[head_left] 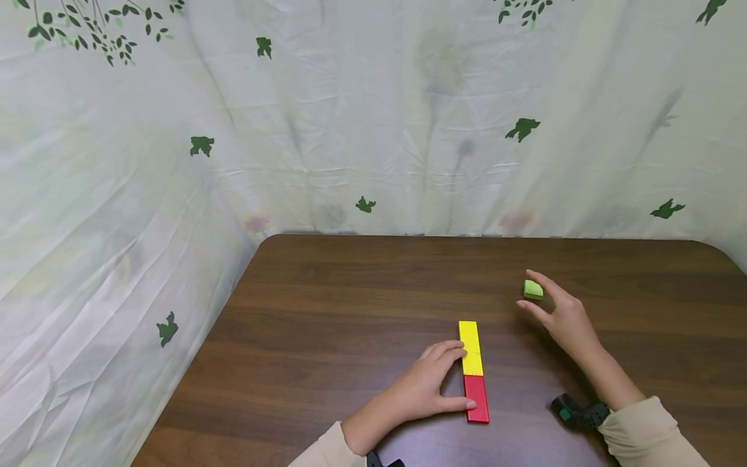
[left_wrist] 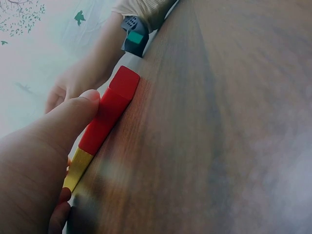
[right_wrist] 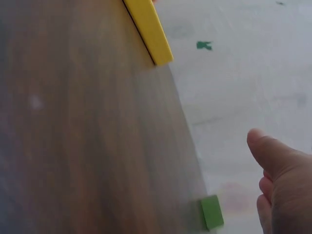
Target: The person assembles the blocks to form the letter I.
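Note:
A yellow block (head_left: 471, 347) and a red block (head_left: 476, 399) lie end to end in one straight line on the table, the yellow one farther from me. My left hand (head_left: 421, 386) is at their left side, fingertips at the yellow block's edge and the thumb on the red block (left_wrist: 108, 117). Beyond and to the right sits a small green block (head_left: 532, 290). My right hand (head_left: 569, 320) reaches around it from the right, thumb and forefinger spread apart. In the right wrist view, the green block (right_wrist: 212, 212) stands apart from the thumb (right_wrist: 275, 153).
The brown wooden table (head_left: 327, 292) has rounded far corners. A pale curtain (head_left: 373, 117) printed with leaves hangs behind it and along the left. A dark wrist camera (head_left: 579, 413) sits at my right wrist, close above the table.

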`<state>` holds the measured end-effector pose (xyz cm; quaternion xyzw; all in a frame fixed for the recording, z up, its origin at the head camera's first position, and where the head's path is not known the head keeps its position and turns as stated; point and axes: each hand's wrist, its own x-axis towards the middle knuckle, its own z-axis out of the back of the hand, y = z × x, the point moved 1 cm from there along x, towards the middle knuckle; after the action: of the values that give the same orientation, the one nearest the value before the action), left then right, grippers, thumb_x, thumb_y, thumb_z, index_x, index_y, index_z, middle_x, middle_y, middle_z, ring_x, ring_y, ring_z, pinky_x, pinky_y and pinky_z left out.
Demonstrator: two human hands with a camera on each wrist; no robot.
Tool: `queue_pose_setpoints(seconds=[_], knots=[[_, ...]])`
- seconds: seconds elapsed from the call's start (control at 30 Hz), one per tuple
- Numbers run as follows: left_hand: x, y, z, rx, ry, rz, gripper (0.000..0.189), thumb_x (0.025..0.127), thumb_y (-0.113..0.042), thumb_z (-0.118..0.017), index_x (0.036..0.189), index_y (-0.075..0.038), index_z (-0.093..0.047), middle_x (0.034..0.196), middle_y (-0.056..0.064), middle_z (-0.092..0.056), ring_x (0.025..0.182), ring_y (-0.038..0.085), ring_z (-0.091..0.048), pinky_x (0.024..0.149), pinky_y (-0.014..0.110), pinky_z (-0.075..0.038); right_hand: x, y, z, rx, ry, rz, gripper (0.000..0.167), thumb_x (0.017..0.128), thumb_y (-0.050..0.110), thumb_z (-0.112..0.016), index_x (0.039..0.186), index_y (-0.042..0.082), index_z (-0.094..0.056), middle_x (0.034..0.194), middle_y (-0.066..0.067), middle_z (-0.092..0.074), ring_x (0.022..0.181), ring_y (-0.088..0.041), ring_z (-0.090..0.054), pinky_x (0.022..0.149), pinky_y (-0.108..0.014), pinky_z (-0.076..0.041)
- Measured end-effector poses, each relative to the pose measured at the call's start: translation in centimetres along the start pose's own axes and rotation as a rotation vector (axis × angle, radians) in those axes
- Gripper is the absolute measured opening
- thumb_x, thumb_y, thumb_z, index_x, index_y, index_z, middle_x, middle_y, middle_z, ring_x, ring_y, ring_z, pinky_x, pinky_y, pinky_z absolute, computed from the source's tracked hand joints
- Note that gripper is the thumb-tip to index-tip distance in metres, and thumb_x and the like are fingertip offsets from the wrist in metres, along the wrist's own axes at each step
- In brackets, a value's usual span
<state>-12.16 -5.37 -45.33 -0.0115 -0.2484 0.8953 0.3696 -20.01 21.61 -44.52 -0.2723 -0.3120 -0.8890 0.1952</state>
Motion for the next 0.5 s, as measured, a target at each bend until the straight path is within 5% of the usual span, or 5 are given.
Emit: queue_pose_setpoints(seconds=[0.13, 0.27, 0.5], knots=[[0.0, 0.0, 0.0, 0.001, -0.001, -0.002, 0.071, 0.077, -0.052, -0.061, 0.129, -0.009, -0.042, 0.136, -0.002, -0.034, 0.124, 0.014, -0.031, 0.098, 0.025, -0.030, 0.1, -0.8, 0.2, 0.000, 0.031, -0.071, 0.064, 0.071, 0.013, -0.075, 0.129, 0.009, -0.047, 0.122, -0.017, -0.053, 0.043, -0.007, -0.033, 0.055, -0.025, -0.032], [0.0, 0.0, 0.0, 0.005, -0.003, -0.004, 0.071, 0.077, -0.053, -0.061, 0.129, -0.009, -0.042, 0.136, -0.001, -0.034, 0.124, 0.014, -0.031, 0.099, 0.025, -0.030, 0.1, -1.6, 0.3, 0.033, 0.057, -0.131, 0.060, 0.074, 0.014, -0.074, 0.127, 0.005, -0.048, 0.121, -0.021, -0.051, 0.073, -0.029, -0.057, 0.065, -0.038, -0.042], [0.0, 0.0, 0.0, 0.010, -0.006, -0.005, 0.071, 0.077, -0.053, -0.062, 0.129, -0.009, -0.042, 0.136, -0.001, -0.035, 0.124, 0.014, -0.032, 0.099, 0.025, -0.030, 0.2, -2.7, 0.3, 0.105, 0.129, -0.217, 0.058, 0.079, 0.020, -0.069, 0.129, 0.004, -0.044, 0.122, -0.025, -0.049, 0.099, -0.042, -0.051, 0.074, -0.053, -0.041]])
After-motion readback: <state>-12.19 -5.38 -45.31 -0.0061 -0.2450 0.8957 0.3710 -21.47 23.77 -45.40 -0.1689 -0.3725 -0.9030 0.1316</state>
